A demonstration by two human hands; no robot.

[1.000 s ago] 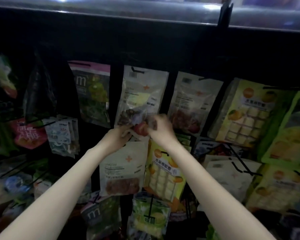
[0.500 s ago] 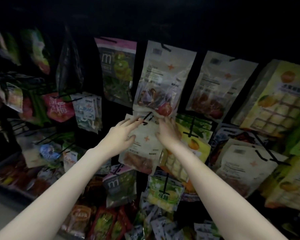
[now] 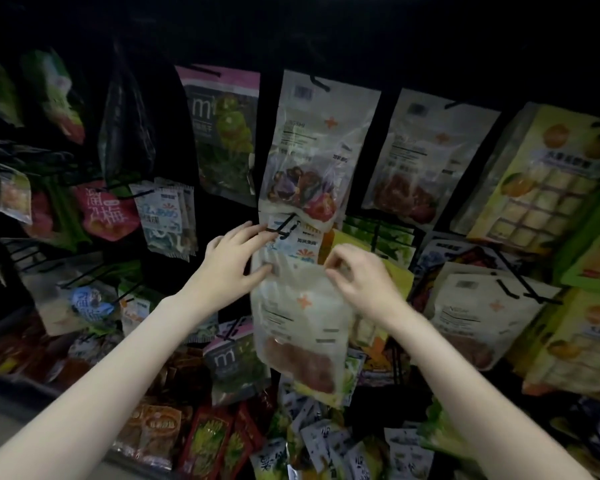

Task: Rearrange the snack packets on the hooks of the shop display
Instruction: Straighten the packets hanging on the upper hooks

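Right hand (image 3: 362, 278) and left hand (image 3: 231, 258) pinch crinkly translucent pouch (image 3: 302, 323).

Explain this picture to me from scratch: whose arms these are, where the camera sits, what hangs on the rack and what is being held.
No machine here: these are a person's two bare arms, filmed by a camera worn on the head, looking forward and down. In front is a dark shop display of black wire hooks hung with snack packets. The left hand and right hand both grip the top of a pale packet with an orange star and reddish pieces inside. It appears to be off its hook, though the dim light leaves that unsure. Above hangs a similar clear packet; yellow packets hang to the right.
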